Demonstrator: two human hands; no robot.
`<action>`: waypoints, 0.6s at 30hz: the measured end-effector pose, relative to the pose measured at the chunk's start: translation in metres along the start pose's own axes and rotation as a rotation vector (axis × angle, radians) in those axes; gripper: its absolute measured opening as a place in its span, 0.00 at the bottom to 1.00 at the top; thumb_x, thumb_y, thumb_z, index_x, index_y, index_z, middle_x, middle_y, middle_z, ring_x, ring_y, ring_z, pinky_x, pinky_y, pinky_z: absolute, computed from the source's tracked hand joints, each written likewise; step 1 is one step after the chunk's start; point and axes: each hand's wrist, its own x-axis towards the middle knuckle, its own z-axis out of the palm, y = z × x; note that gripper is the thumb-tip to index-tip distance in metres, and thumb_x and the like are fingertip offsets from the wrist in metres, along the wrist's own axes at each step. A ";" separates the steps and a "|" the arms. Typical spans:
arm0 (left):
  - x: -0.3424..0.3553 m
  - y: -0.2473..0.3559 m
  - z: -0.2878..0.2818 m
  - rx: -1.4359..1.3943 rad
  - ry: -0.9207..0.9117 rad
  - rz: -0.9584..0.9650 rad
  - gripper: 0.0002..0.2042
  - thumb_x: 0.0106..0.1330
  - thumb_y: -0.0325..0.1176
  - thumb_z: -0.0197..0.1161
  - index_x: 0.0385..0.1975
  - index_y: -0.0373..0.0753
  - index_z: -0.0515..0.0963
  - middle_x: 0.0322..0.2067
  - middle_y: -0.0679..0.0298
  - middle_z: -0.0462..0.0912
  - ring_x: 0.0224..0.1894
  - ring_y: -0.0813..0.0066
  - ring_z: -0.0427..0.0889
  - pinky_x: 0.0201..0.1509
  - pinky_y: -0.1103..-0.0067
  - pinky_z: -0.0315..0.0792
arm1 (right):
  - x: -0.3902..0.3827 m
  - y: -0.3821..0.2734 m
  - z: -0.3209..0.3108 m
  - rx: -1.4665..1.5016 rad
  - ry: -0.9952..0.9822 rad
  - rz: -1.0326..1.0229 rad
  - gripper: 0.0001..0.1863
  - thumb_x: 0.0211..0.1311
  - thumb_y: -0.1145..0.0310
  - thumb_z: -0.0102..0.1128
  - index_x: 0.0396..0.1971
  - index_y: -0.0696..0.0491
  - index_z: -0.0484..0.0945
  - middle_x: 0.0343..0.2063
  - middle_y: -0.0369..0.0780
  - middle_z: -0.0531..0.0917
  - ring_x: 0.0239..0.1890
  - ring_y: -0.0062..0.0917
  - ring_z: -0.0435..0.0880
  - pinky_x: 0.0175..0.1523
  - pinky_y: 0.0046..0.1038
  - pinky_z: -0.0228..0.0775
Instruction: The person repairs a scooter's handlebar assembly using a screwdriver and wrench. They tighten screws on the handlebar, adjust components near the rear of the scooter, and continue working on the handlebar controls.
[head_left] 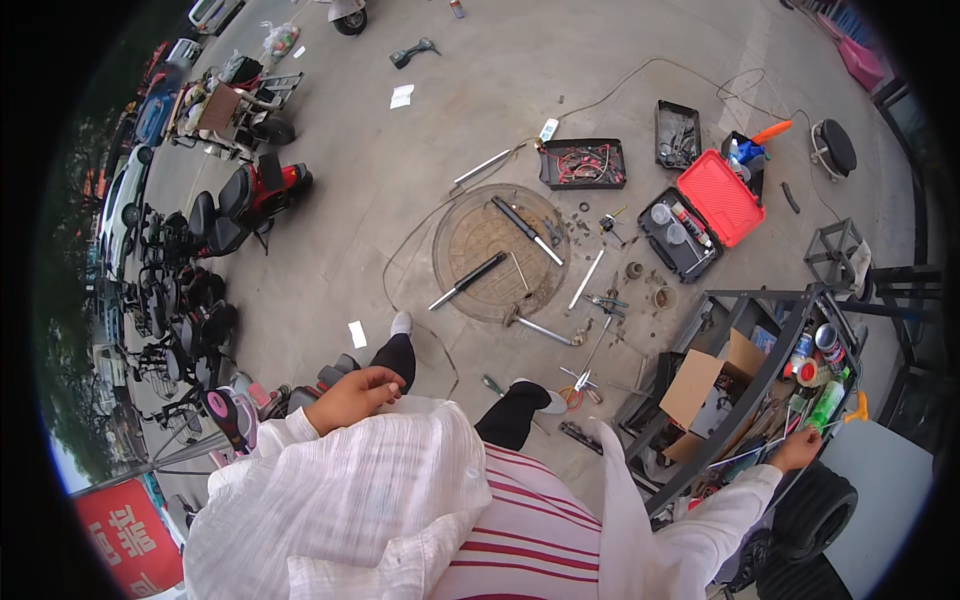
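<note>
My left hand [352,400] hangs over my white sleeve near my left knee, its fingers loosely bent and apart, with nothing seen in it. Out to the right, my right hand [796,450] reaches to the tool rack [745,410]. Its fingers are closed at a thin straight rod [738,460], which runs past the hand toward an orange handle [859,407]; whether the two are one tool I cannot tell. Beside this hand stands a green bottle [825,405]. Spray cans [801,350] and an open cardboard box [692,390] sit on the rack.
Two black-and-silver shock absorbers [470,279] lie on a round manhole cover [450,235]. Beyond are a black tray of red cables [583,165], an open red-lidded toolbox [718,200] and a stool [833,148]. Scooters [240,205] line the left; tyres [815,510] stand at lower right.
</note>
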 end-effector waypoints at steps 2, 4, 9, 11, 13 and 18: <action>0.020 0.000 -0.041 -0.006 -0.036 0.035 0.14 0.72 0.37 0.54 0.52 0.36 0.74 0.42 0.63 0.79 0.46 0.77 0.76 0.54 0.78 0.71 | -0.040 -0.060 -0.012 0.263 0.023 0.055 0.13 0.66 0.63 0.59 0.37 0.60 0.78 0.26 0.40 0.81 0.26 0.26 0.77 0.35 0.28 0.70; 0.043 0.000 -0.087 -0.037 -0.059 0.069 0.14 0.72 0.36 0.54 0.51 0.36 0.75 0.41 0.63 0.80 0.45 0.77 0.76 0.53 0.78 0.71 | -0.090 -0.140 -0.023 0.568 -0.057 0.227 0.09 0.67 0.68 0.57 0.38 0.58 0.74 0.25 0.35 0.77 0.24 0.15 0.73 0.27 0.18 0.64; 0.134 0.007 -0.243 -0.115 -0.160 0.185 0.14 0.72 0.35 0.55 0.50 0.34 0.75 0.40 0.64 0.80 0.43 0.77 0.78 0.51 0.79 0.72 | -0.224 -0.361 -0.026 0.778 -0.183 0.148 0.08 0.69 0.67 0.55 0.33 0.54 0.70 0.25 0.34 0.77 0.19 0.12 0.70 0.23 0.14 0.59; 0.174 0.024 -0.321 -0.088 -0.154 0.209 0.14 0.71 0.36 0.56 0.49 0.34 0.76 0.41 0.62 0.82 0.43 0.76 0.79 0.51 0.77 0.73 | -0.284 -0.450 -0.027 0.834 -0.335 0.269 0.13 0.70 0.60 0.54 0.31 0.53 0.70 0.23 0.33 0.76 0.19 0.12 0.70 0.22 0.14 0.60; 0.215 0.062 -0.403 0.188 0.019 0.477 0.14 0.70 0.36 0.57 0.48 0.34 0.77 0.40 0.60 0.83 0.43 0.74 0.80 0.50 0.76 0.74 | -0.349 -0.513 -0.020 0.785 -0.428 0.372 0.15 0.71 0.56 0.52 0.33 0.53 0.72 0.23 0.33 0.76 0.19 0.14 0.71 0.22 0.16 0.61; 0.216 0.218 -0.559 -0.375 0.193 0.743 0.12 0.71 0.35 0.55 0.46 0.35 0.77 0.37 0.63 0.82 0.41 0.76 0.80 0.49 0.78 0.73 | -0.475 -0.708 0.013 0.795 -0.739 0.408 0.19 0.72 0.54 0.49 0.28 0.54 0.72 0.22 0.35 0.77 0.24 0.19 0.80 0.23 0.18 0.68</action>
